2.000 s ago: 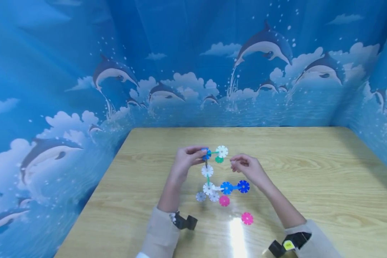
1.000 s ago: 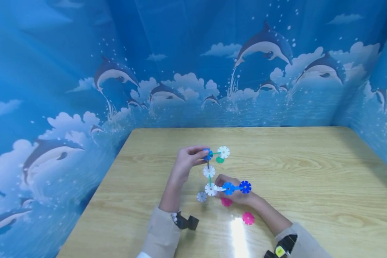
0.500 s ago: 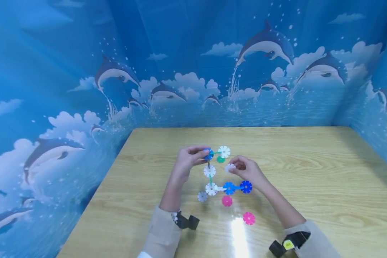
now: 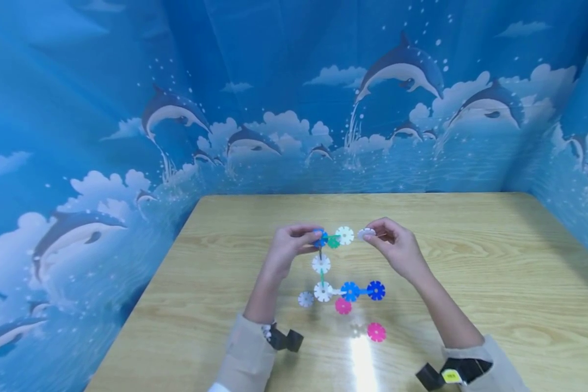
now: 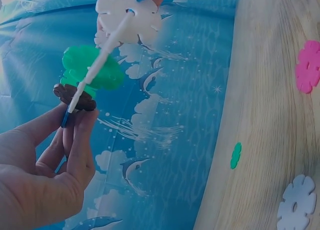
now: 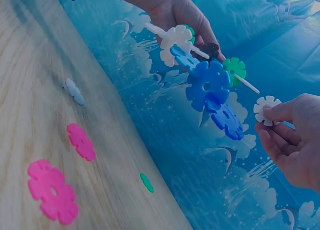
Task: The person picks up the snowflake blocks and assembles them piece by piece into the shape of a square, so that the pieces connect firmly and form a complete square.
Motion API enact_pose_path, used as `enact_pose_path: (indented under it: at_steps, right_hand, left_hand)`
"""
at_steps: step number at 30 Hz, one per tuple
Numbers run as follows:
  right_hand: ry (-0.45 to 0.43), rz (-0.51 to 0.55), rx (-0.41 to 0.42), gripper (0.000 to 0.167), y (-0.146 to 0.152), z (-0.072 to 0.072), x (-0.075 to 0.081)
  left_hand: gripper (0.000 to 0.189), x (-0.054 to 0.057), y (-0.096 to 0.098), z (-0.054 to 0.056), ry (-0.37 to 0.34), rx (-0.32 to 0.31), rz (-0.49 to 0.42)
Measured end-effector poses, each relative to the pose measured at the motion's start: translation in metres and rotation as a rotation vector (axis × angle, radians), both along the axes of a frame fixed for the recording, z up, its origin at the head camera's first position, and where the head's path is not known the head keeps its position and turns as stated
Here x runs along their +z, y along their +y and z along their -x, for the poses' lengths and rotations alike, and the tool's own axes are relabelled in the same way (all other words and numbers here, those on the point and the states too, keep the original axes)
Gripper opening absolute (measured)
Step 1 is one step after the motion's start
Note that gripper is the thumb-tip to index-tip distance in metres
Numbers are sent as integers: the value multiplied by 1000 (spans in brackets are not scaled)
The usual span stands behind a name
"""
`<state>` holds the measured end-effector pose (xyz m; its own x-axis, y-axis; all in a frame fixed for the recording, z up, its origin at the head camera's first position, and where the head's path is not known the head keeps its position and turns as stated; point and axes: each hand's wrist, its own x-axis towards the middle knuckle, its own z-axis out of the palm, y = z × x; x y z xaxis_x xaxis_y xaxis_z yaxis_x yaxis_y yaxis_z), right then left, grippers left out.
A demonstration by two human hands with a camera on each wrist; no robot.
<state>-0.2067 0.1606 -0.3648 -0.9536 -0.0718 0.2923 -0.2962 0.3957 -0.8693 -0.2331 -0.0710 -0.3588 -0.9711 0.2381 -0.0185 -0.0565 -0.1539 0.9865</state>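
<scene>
Beside the linked chain (image 4: 317, 263), just raised a loose white disc (image 4: 365, 232)
Pinching the chain's blue disc (image 4: 322, 240) in the left hand (image 4: 289, 249); near but apart from the white end disc (image 4: 342, 236), holding the loose one in the right hand (image 4: 397, 248), seemingly lining up a join

Loose on counter (image 4: 225, 272): two pink discs (image 6: 46, 182), one lone white disc (image 6: 74, 91), one lone green disc (image 6: 146, 182). Joined in one chain (image 4: 322, 276), eleven in all: four linked white discs (image 4: 318, 264), four blue discs (image 4: 347, 292), two linked green discs (image 6: 239, 67), one brown disc (image 4: 320, 253). In right fingers (image 6: 284, 111): one held white disc (image 4: 366, 233). Also two black wrist devices (image 4: 294, 341).
</scene>
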Motion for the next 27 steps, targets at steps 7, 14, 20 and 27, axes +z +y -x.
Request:
enact_pose_path:
  at_steps: [7,14,20,27]
  right_hand:
    - [81,-40,1,18,-2,-4,2]
    - [176,-99,-11,13,-3,-6,3]
    - [300,-149,-5,8,-5,-5,0]
    - [423,-193,-3,13,-7,-4,-2]
  left_hand:
    - [26,-1,2,-1,2,-5,0]
    - [28,0,1,-1,16,-16,14]
    - [28,0,1,-1,15,-26,14]
    - [27,0,2,-2,3,-37,19]
